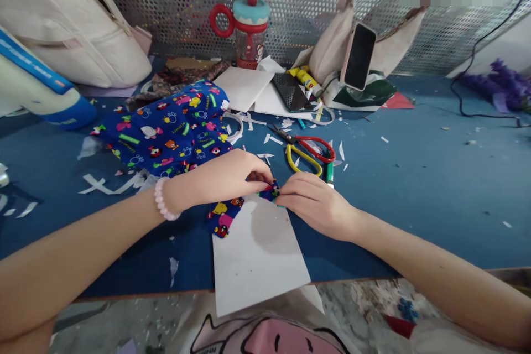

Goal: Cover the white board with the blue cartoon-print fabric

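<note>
My left hand point(232, 177), with a pink bead bracelet on the wrist, pinches a small folded piece of blue patterned fabric point(271, 191). From the other side, my right hand point(313, 202) grips the same piece between thumb and fingers. Both hands meet over the top end of a white card point(257, 254), which sticks out past the table's front edge. A second strip of that printed fabric point(224, 215) lies at the card's left edge. Behind my left hand spreads a larger blue printed cloth point(166, 127).
Scissors point(307, 152) with red and yellow handles lie beyond my right hand among paper scraps. Farther back are a dark phone point(290, 91), a propped phone point(359, 56), a straw cup point(251, 33) and a white bag point(74, 22). A large bottle point(41, 77) leans in at left.
</note>
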Demonstrator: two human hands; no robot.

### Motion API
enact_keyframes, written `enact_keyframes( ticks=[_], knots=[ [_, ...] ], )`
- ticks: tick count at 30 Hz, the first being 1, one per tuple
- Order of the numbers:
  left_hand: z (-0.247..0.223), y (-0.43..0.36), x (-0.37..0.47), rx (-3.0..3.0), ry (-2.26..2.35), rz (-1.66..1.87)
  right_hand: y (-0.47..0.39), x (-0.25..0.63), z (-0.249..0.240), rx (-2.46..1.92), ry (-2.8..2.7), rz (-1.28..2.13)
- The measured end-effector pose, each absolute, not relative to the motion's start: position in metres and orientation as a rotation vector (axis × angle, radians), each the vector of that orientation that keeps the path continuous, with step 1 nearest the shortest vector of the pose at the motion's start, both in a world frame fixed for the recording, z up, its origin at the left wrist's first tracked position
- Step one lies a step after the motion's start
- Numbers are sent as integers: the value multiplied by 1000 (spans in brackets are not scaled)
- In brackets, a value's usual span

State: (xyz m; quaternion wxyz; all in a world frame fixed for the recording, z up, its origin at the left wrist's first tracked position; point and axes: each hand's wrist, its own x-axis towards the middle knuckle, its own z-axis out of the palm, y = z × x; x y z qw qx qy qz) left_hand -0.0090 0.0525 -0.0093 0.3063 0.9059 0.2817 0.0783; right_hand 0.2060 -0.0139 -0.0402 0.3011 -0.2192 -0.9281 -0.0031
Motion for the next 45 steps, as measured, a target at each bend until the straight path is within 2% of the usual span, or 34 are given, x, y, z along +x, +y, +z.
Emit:
enact_keyframes(
  ticks=[7, 18, 37, 45],
  knots=[
    [-13, 61, -5, 2390, 721, 59, -21, 201, -41, -680, -2454, 115],
    [-17, 67, -9, 2255, 766, 83, -18, 197, -44, -739, -2439, 275],
    [-23, 66, -14, 2332, 702, 158, -23, 195, -41, -698, -2448, 217],
    [-27, 64, -20, 2284, 659, 192, -24, 202, -36, -820, -2502, 165]
  ],
)
